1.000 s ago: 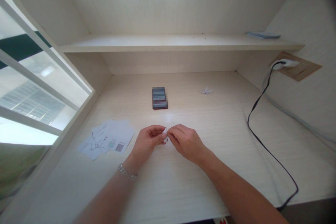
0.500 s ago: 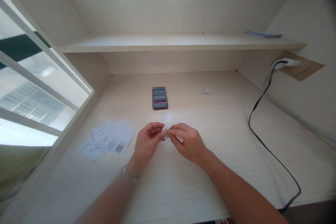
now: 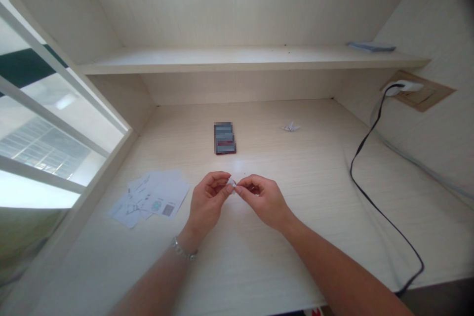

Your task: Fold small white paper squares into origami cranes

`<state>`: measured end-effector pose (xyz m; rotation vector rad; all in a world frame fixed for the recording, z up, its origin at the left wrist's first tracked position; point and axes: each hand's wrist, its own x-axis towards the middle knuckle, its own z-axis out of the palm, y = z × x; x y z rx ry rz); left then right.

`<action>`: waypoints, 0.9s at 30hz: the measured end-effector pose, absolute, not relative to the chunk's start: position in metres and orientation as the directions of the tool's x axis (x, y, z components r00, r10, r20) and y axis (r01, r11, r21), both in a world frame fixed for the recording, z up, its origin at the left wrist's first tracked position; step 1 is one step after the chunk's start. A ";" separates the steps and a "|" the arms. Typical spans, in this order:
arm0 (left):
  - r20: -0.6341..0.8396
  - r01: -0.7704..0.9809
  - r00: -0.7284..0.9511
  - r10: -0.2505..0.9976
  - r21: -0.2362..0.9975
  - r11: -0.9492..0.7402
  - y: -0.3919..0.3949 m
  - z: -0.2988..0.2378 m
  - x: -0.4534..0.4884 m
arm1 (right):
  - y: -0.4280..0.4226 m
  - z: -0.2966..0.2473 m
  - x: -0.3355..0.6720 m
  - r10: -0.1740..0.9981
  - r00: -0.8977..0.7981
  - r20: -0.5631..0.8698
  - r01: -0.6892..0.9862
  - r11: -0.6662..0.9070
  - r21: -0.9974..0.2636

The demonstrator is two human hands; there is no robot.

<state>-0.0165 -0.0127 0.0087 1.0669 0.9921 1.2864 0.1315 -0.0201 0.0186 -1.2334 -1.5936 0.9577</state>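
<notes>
Both of my hands meet over the middle of the pale wooden desk. My left hand and my right hand pinch a small folded piece of white paper between their fingertips, held just above the desk. The paper is mostly hidden by my fingers. A silver bracelet sits on my left wrist.
Several white printed sheets lie to the left of my hands. A dark phone lies further back. A small folded white paper figure rests at the back right. A black cable runs from a wall socket across the right side. A shelf spans above.
My hands have risen slightly and shifted a little away from me, still working the small paper between the fingertips. Nothing else on the desk has moved.
</notes>
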 end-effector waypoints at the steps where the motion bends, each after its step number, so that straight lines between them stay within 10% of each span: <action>1: 0.017 -0.229 0.048 0.999 0.973 -0.006 -0.013 0.009 -0.016 | -0.020 0.019 0.132 0.979 -0.120 0.163 0.292 0.192 -0.937; 27: -0.048 -0.282 0.044 0.998 0.958 0.059 -0.011 0.009 -0.015 | -0.017 0.008 0.131 0.983 -0.155 0.103 0.271 0.142 -0.952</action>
